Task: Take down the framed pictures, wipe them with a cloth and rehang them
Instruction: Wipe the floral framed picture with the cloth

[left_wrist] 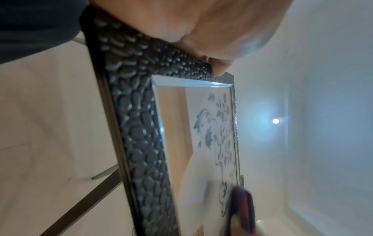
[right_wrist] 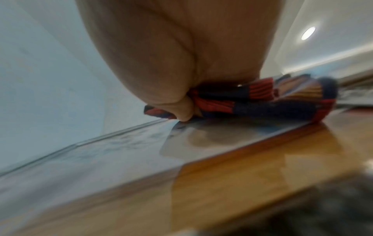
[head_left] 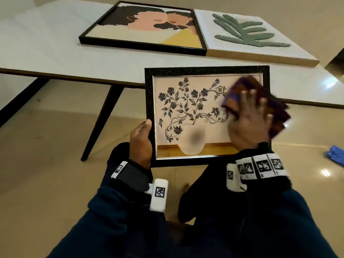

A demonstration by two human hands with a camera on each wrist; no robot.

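At the centre of the head view the floral picture (head_left: 189,116) is held tilted up toward the person, probably so its glass faces the wiping. The left hand (head_left: 141,144) grips its lower left edge, thumb over the black frame. The right hand (head_left: 249,123), fingers spread flat, presses a striped cloth (head_left: 270,101) against the glass at right. Two more pictures (head_left: 145,27) lie flat on the counter (head_left: 46,43), upper frame. No readable writing shows; the wrist bands carry only coded markers.
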